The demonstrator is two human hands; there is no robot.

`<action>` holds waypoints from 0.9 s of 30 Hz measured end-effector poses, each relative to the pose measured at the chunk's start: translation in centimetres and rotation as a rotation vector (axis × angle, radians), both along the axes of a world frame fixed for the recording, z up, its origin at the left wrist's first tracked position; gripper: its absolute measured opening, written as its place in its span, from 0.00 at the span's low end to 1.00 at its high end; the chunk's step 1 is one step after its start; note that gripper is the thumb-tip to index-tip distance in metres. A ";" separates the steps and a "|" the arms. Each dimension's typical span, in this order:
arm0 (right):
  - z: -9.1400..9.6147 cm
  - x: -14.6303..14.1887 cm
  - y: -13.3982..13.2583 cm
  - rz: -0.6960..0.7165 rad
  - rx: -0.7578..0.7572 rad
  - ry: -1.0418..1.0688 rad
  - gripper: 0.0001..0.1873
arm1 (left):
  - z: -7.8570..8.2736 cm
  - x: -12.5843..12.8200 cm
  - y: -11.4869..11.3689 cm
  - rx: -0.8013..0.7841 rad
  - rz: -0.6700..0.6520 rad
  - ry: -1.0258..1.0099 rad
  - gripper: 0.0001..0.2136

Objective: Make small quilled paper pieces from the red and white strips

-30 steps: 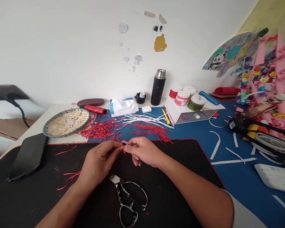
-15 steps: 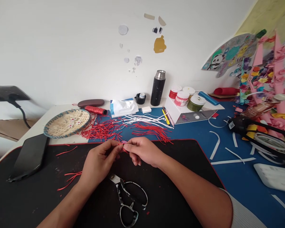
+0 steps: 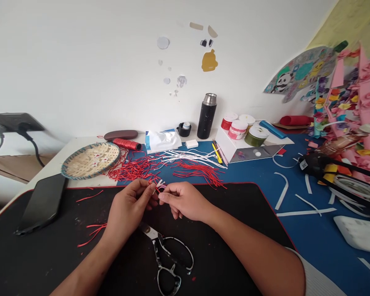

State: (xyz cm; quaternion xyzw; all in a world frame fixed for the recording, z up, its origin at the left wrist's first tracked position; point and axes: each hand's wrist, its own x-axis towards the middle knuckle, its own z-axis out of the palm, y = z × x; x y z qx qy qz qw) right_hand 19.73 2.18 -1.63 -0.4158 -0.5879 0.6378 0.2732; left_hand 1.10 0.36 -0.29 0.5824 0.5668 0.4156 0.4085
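Left hand (image 3: 128,209) and right hand (image 3: 185,201) meeting over the black desk mat (image 3: 49,255), fingertips pinched narrow on a small piece of pink and white paper strip (image 3: 160,186) held just above the mat, near its far edge. At 6 o'clock from the hands, lying flat on the mat: steel scissors with black-lined loops (image 3: 168,259), blades partly hidden under the left hand. At 12 o'clock, beyond the mat's edge: heap of thin red paper strips (image 3: 135,169) and, beside it, white paper strips (image 3: 188,156) on the blue table cover (image 3: 296,238). At 10 o'clock: round woven bamboo tray (image 3: 91,160). At 9 o'clock: black phone (image 3: 43,202), face down on the mat's corner.
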 end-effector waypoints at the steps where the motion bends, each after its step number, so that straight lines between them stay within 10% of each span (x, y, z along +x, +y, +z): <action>1: 0.0 -0.1 -0.1 0.006 0.002 -0.019 0.12 | 0.0 0.0 0.0 -0.001 0.003 0.001 0.16; 27: 0.7 0.3 -0.5 0.100 0.121 -0.080 0.13 | -0.5 -0.7 0.9 -0.163 -0.049 -0.479 0.16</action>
